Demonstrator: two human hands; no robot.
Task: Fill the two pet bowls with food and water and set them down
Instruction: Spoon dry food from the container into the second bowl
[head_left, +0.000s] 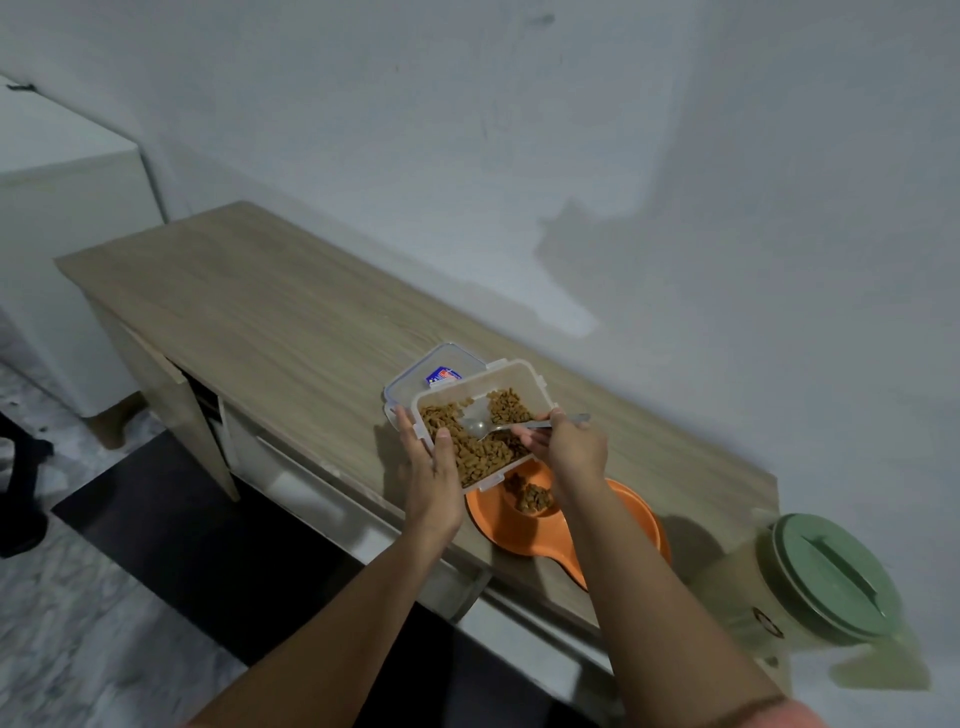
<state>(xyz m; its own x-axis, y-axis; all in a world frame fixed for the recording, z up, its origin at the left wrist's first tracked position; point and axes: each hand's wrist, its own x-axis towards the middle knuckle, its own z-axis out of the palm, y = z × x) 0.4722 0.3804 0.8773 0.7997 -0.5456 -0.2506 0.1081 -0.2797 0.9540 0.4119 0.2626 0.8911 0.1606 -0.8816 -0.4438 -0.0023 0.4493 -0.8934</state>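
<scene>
We find the orange pet bowl (597, 525) sitting on the wooden countertop (249, 291), close to its front edge and partly hidden behind our right forearm. One of its hollows holds a small heap of brown kibble (532, 496); we cannot tell whether its other hollow holds anything.

Just above that bowl we hold a clear plastic food container (475, 423), tilted toward us and about half full of the same dry food. Our left hand (431, 462) grips the container's near-left side, the thumb hooked over the rim and the fingers curled beneath it. Our right hand (569, 441) is closed around the handle of a metal spoon (485, 427), whose bowl lies in a cleared patch among the pellets inside the container.

Behind the container, flat on the countertop, lies its clear lid (431, 376) with a blue and red label. To the right, at the far end of the countertop, stands a pale jug with a green lid (831, 571). A white wall (571, 130) runs along the back of the countertop.
</scene>
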